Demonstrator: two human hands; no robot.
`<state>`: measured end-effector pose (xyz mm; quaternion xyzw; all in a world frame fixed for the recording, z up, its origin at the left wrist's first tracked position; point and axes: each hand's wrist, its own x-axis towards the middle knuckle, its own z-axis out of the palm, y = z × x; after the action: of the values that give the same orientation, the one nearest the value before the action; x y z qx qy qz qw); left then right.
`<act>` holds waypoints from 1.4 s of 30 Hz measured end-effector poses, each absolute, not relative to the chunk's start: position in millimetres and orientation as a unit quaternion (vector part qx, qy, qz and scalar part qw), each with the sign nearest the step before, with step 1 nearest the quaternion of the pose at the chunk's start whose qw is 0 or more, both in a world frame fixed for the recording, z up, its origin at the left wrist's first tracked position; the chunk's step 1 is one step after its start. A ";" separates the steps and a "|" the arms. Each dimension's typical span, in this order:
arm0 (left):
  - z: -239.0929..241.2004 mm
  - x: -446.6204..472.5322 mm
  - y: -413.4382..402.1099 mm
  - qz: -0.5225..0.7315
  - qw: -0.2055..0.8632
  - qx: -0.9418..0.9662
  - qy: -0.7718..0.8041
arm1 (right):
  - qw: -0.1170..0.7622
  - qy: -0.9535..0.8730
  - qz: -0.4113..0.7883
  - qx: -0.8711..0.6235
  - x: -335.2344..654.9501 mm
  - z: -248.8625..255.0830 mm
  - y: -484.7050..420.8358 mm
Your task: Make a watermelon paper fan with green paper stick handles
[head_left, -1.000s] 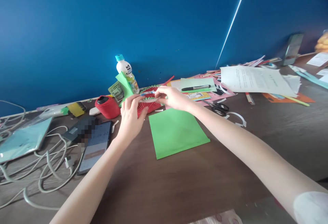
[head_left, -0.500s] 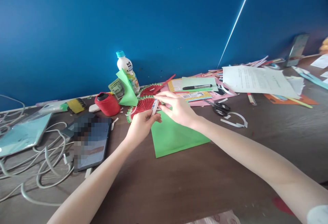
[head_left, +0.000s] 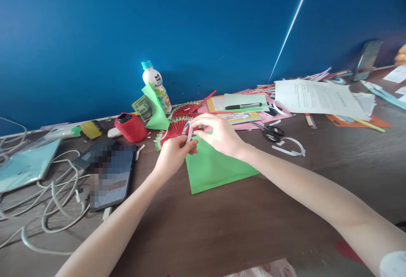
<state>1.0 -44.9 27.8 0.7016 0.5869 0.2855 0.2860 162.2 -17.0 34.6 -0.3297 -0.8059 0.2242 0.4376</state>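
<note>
My left hand (head_left: 174,152) is closed around a small roll of white tape (head_left: 189,134), its thumb and fingers at the lower edge. My right hand (head_left: 218,133) comes in from the right, fingertips pinched at the top edge of the roll; I cannot make out whether a loose end lies between them. A sheet of green paper (head_left: 218,171) lies flat on the desk beneath both hands. Just behind the roll are red pleated paper fans (head_left: 174,128) with green and white borders, partly hidden by my hands.
Scissors (head_left: 272,132) and a curled white strip (head_left: 293,152) lie to the right. A bottle (head_left: 155,83), folded green paper (head_left: 157,112) and a red thread spool (head_left: 131,127) stand at the back left. A tablet (head_left: 116,175) and cables (head_left: 60,201) lie left. A pen (head_left: 243,106) rests on papers.
The roll of tape has turned between my hands, so its ring faces the camera differently. My hands stay almost in place; the whole view has shifted slightly.
</note>
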 end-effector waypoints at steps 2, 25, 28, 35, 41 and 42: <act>26.9 1.3 -45.2 0.277 0.272 0.707 0.591 | 0.438 -0.796 0.239 -0.342 163.0 36.2 -16.0; 41.5 -1.1 -46.8 0.255 0.235 0.723 0.598 | 0.474 -0.764 0.256 -0.356 223.1 71.3 18.4; 44.4 -3.1 -45.2 0.253 0.231 0.723 0.600 | 0.437 -0.784 0.300 -0.324 228.9 77.9 16.0; 44.3 -12.0 -38.6 0.255 0.281 0.735 0.562 | 0.402 -0.812 0.332 -0.261 235.0 89.2 6.3; 46.1 -19.3 -33.9 0.263 0.335 0.740 0.521 | 0.382 -0.826 0.353 -0.218 236.2 95.2 -0.2; 47.8 -19.0 -34.3 0.261 0.341 0.739 0.520 | 0.383 -0.824 0.356 -0.216 236.9 95.8 -0.5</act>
<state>-19.0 -34.3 47.8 0.7386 0.5201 0.2605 0.3407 236.9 -0.5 95.8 -0.2159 -0.8244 0.3561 0.3834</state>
